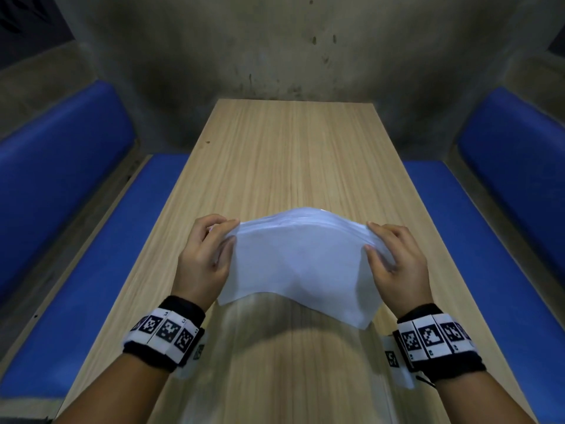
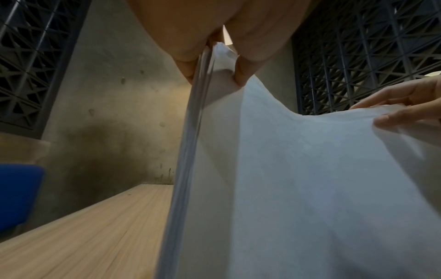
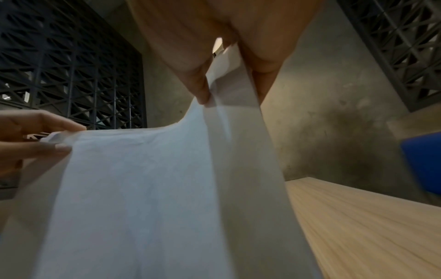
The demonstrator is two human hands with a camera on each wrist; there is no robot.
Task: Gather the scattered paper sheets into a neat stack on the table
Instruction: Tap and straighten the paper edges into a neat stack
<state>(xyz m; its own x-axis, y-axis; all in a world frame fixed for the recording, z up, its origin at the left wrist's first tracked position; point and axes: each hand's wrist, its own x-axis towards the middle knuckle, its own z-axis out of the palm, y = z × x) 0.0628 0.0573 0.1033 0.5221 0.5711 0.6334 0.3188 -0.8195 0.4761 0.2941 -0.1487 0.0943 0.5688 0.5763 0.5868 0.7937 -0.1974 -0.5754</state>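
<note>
The left hand [image 1: 203, 255] and right hand [image 1: 396, 258] each pinch an end of the bowed bundle of white paper sheets [image 1: 301, 258], held above the long pale wooden table [image 1: 290, 154]. Judging by the uneven edges, loosening both pinches and tapping the bundle's lower edge on the wood should square it before laying it flat.

My head camera looks down the table [image 1: 293, 154]; both wrist cameras look up close along the paper [image 2: 310, 169], sharing it.

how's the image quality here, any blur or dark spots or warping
Head view: dim, corners darkened, table edges bowed by the wide lens, motion smear on the wood below the paper stack. Left wrist view: left hand close and soft, sheet edges streaked. Right wrist view: right hand soft, paper blurred, window lattice curved.
</note>
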